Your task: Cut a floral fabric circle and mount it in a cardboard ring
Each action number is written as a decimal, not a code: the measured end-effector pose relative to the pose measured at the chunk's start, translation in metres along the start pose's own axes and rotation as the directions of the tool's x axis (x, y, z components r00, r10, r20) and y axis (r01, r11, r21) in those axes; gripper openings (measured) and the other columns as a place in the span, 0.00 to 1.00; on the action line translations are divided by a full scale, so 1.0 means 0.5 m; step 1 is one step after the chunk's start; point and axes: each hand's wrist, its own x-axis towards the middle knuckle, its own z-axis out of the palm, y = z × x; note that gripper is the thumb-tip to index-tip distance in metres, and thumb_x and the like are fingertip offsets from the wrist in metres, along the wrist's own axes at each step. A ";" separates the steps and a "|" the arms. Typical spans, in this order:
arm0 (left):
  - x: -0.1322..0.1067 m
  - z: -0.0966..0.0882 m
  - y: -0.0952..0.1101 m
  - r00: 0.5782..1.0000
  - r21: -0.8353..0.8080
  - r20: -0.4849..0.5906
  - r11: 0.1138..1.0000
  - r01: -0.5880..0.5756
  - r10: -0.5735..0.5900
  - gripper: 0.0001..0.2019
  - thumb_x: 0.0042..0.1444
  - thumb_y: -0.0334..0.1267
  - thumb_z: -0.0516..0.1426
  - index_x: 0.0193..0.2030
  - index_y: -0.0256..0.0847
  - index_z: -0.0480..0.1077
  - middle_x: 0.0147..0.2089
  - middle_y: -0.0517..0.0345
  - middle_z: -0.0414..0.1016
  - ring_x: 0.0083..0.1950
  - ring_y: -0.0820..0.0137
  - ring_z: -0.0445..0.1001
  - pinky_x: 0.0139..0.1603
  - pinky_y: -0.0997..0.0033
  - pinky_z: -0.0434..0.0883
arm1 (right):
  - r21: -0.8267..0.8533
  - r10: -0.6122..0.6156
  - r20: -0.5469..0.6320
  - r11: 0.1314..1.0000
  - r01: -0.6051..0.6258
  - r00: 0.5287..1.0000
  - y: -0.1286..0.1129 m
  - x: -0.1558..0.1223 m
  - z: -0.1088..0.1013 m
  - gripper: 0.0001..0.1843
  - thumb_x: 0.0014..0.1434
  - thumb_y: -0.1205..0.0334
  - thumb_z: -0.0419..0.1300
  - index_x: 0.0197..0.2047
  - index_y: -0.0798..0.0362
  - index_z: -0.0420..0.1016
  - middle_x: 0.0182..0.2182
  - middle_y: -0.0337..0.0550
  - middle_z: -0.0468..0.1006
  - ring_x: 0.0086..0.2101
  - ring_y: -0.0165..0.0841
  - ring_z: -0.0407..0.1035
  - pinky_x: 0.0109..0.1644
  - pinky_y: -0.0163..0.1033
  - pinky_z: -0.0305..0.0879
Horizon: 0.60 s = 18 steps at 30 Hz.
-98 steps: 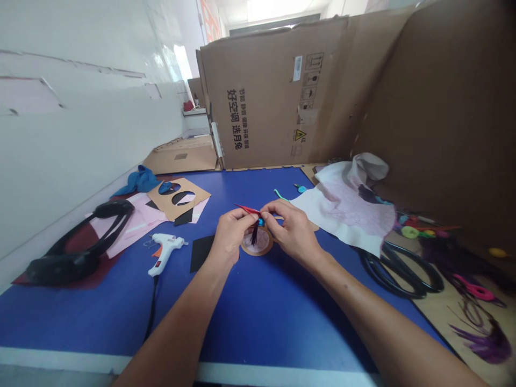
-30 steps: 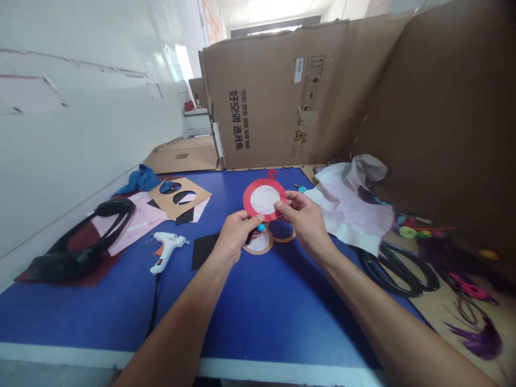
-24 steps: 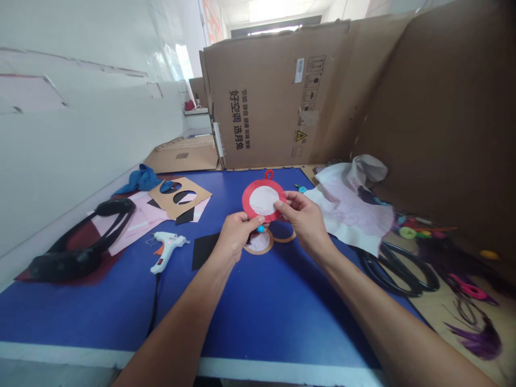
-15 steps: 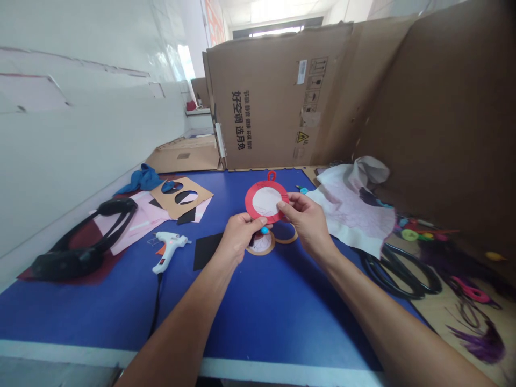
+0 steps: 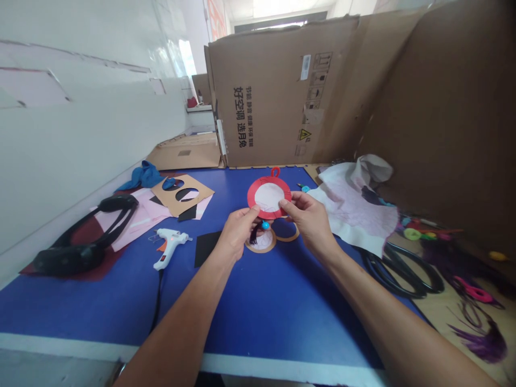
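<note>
Both my hands hold up a red-rimmed round paper disc (image 5: 269, 196) with a white centre and a small red loop (image 5: 275, 172) at its top. My left hand (image 5: 237, 234) pinches its lower left edge, and my right hand (image 5: 308, 217) grips its right edge. A blue bead (image 5: 265, 225) and a dark tassel (image 5: 255, 234) hang below the disc, next to my left fingers. Under my hands, a kraft paper ring (image 5: 260, 250) with a pale centre and a second kraft ring (image 5: 291, 237) lie on the blue table.
A hot glue gun (image 5: 170, 243) and black paper (image 5: 205, 249) lie left of my hands. Further left are a cut cardboard template (image 5: 182, 188), pink sheets and a black looped object (image 5: 80, 250). Right are a white cloth (image 5: 350, 212), black-handled scissors (image 5: 397, 274) and craft scraps.
My hands now raise the whole red disc above the table, where earlier they worked low over a red strip and tassel. Over the last second, the disc shifted slightly right and the view turned slightly.
</note>
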 end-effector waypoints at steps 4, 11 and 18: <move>0.001 -0.002 0.005 1.000 0.025 -0.009 1.000 0.010 -0.010 0.14 0.56 0.47 0.70 0.34 0.37 0.78 0.32 0.51 0.81 0.30 0.72 0.78 0.32 0.75 0.75 | 0.029 0.046 -0.028 0.999 -0.045 0.999 0.009 0.007 -0.006 0.20 0.50 0.49 0.77 0.40 0.52 0.82 0.27 0.35 0.80 0.26 0.30 0.70 0.28 0.34 0.66; 0.006 -0.010 0.012 0.995 0.017 -0.085 0.998 0.062 -0.060 0.03 0.64 0.32 0.62 0.42 0.37 0.78 0.36 0.52 0.82 0.29 0.71 0.81 0.29 0.75 0.76 | 0.056 0.088 -0.044 0.995 -0.086 0.995 0.034 0.021 -0.015 0.22 0.48 0.48 0.78 0.40 0.51 0.80 0.26 0.34 0.79 0.24 0.29 0.72 0.27 0.34 0.70; 0.022 -0.029 0.010 0.983 -0.011 -0.174 0.999 0.051 -0.052 0.07 0.62 0.29 0.63 0.47 0.38 0.76 0.44 0.49 0.83 0.30 0.71 0.81 0.32 0.72 0.76 | 0.041 0.112 -0.052 0.993 -0.110 0.992 0.062 0.044 -0.018 0.22 0.48 0.49 0.77 0.40 0.52 0.78 0.26 0.34 0.79 0.24 0.29 0.72 0.27 0.33 0.72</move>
